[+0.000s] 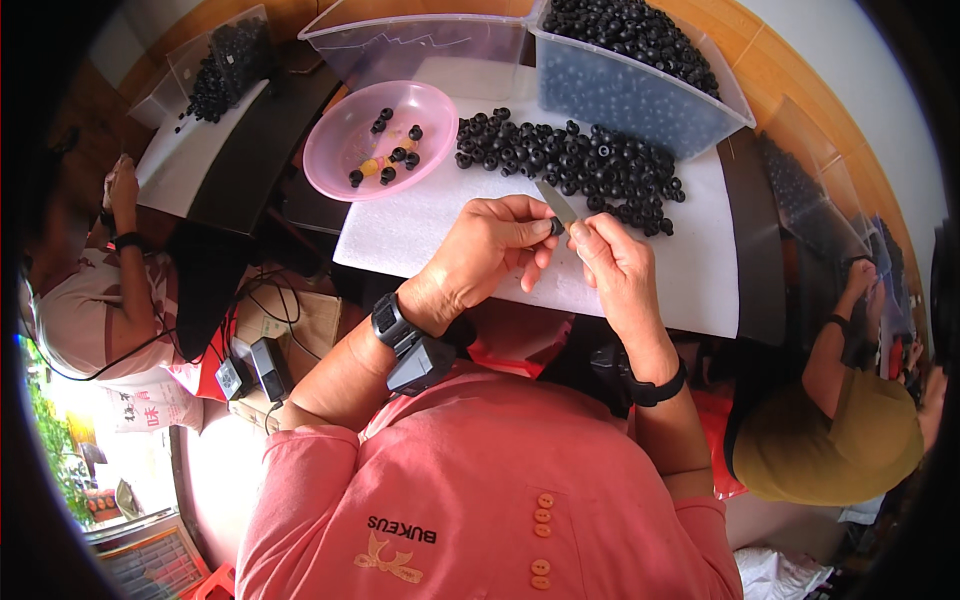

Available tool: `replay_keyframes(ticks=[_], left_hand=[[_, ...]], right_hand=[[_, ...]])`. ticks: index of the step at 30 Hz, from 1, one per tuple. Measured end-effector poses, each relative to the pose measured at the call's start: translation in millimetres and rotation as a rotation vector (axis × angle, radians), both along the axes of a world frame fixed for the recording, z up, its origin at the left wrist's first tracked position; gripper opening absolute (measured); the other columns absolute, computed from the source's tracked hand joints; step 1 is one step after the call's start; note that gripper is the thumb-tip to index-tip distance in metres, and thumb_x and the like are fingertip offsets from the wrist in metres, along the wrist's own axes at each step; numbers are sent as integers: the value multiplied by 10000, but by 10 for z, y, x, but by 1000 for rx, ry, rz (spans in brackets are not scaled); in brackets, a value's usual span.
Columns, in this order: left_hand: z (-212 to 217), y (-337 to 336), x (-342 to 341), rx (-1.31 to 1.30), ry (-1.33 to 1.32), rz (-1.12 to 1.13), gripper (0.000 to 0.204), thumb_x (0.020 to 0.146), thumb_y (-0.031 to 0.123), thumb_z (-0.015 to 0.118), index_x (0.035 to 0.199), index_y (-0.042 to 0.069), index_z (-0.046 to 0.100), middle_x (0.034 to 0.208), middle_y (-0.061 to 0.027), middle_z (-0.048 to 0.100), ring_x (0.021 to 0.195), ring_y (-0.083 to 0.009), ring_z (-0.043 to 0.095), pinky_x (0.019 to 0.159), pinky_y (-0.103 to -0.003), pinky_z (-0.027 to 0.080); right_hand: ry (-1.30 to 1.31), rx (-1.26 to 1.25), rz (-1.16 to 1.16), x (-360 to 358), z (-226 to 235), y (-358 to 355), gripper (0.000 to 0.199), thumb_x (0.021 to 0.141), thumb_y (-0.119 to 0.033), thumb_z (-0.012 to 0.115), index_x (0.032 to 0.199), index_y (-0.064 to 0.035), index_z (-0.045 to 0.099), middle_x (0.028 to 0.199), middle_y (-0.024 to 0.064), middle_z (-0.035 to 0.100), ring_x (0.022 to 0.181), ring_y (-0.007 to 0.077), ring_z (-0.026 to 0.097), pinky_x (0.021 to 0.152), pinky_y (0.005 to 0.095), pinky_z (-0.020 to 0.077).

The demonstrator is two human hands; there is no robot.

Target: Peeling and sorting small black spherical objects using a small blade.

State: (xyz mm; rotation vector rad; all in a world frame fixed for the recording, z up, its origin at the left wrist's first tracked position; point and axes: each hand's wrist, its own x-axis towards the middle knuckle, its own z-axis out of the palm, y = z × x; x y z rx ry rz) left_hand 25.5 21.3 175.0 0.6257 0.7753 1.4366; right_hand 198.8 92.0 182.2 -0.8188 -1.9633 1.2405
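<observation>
My left hand (492, 243) pinches a small black rubber-like part (557, 227) between thumb and fingertips. In my right hand (618, 262) is a small knife (557, 203), its blade angled up and to the left just beyond the part. The fingers cover most of the knife's handle. Both hands hover over a white sheet (400, 235) on the table. A spread of similar black knobbed parts (570, 160), some showing a round hole, lies just beyond the hands. To their left, a pink bowl (325, 160) holds several black parts and some yellowish bits.
A clear tub (625, 95) heaped with black parts stands at the back right, beside another clear tub (420, 48). Co-workers sit at the left (130, 290) and right (840, 430) near more tubs. Cables and black boxes (270, 368) rest on cardboard at lower left.
</observation>
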Motion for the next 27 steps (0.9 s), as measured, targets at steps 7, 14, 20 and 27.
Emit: replay_keyframes(ticks=[7, 14, 20, 27], left_hand=[[4, -12, 47, -59, -2, 5, 126, 980, 39, 513, 1043, -58, 560, 887, -114, 612, 680, -165, 593, 475, -277, 466], [70, -34, 118, -119, -13, 63, 95, 975, 46, 526, 1019, -34, 552, 866, -104, 610, 649, -134, 555, 444, -252, 390], [46, -52, 139, -149, -37, 115, 112, 959, 62, 562, 996, -37, 598, 786, -65, 602, 585, -121, 546, 435, -240, 380], [33, 4, 98, -92, -37, 78, 179, 972, 79, 550, 1078, -59, 596, 834, -65, 588, 648, -128, 545, 465, -242, 390]], right_hand=[[-14, 110, -22, 3, -64, -2, 272, 1000, -237, 570, 842, -19, 605, 638, -46, 476, 529, 33, 381, 466, 225, 296], [-9, 121, -17, 16, -85, 9, 252, 1001, -225, 572, 851, -25, 603, 632, -52, 459, 535, 24, 369, 465, 221, 285], [-16, 87, 34, 26, -31, -8, 217, 986, -209, 591, 878, -24, 628, 624, -55, 468, 543, 31, 381, 479, 225, 308], [299, -249, -11, 155, -88, 91, 237, 986, -241, 588, 874, -35, 624, 628, -41, 515, 519, 31, 411, 471, 210, 333]])
